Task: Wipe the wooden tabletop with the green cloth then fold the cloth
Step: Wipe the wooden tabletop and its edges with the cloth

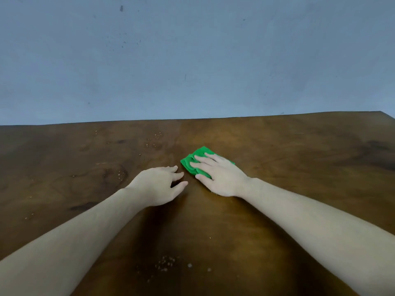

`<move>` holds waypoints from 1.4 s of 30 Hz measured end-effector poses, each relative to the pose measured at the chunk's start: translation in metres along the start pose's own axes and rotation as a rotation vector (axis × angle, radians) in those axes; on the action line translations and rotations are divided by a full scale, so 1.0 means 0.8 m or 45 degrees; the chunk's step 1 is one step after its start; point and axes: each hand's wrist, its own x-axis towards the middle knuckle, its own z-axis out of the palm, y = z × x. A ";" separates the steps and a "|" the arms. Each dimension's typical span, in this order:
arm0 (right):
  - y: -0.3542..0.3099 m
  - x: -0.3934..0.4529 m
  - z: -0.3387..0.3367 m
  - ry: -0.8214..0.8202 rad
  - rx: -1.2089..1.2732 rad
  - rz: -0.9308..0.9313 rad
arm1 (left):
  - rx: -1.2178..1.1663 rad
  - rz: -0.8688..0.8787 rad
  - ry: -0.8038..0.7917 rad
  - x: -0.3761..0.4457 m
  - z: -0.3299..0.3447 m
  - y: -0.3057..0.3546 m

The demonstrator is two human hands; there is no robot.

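Pale specks (164,262) are seen by the near edge of the wooden tabletop (277,210), the bunched green cloth (193,162) is pressed mid-table under the flat-fingered right hand (218,178), and the left hand (159,184), loosely spread and empty, is rested just beside it.

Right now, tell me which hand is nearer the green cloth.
Right. The right hand lies flat on top of the green cloth, fingers spread over it. The left hand rests on the wooden tabletop just beside the cloth, not touching it.
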 end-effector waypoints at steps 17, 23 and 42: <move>0.092 -0.068 -0.020 0.041 -0.102 0.457 | 0.024 -0.085 0.137 -0.093 0.030 0.046; 0.001 -0.071 -0.003 -0.038 -0.008 0.170 | -0.026 -0.151 0.137 -0.107 0.032 0.050; 0.057 -0.194 -0.015 -0.009 -0.008 0.092 | -0.098 -0.252 0.088 -0.139 0.031 0.089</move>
